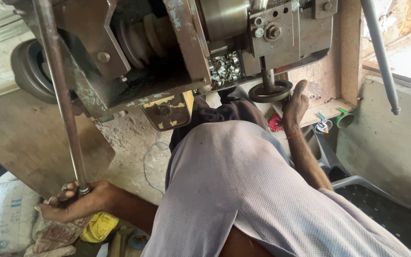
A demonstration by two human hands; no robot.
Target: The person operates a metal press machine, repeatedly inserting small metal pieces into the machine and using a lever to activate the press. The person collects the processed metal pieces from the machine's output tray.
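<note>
Steel lever rod (60,95) is gripped at its lower end by the left hand (72,202), at seven o'clock. At two o'clock, the dark handwheel (270,91) is touched by the right hand (295,102), fingers loosely curled; small metal rings (224,68) are heaped just above.

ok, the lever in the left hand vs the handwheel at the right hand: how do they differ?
The lever is a long, thin, straight rod; the handwheel is a small dark ring on a short shaft. The left hand grips the lever's end; the right hand only rests against the handwheel's rim. Both are metal machine controls.
</note>
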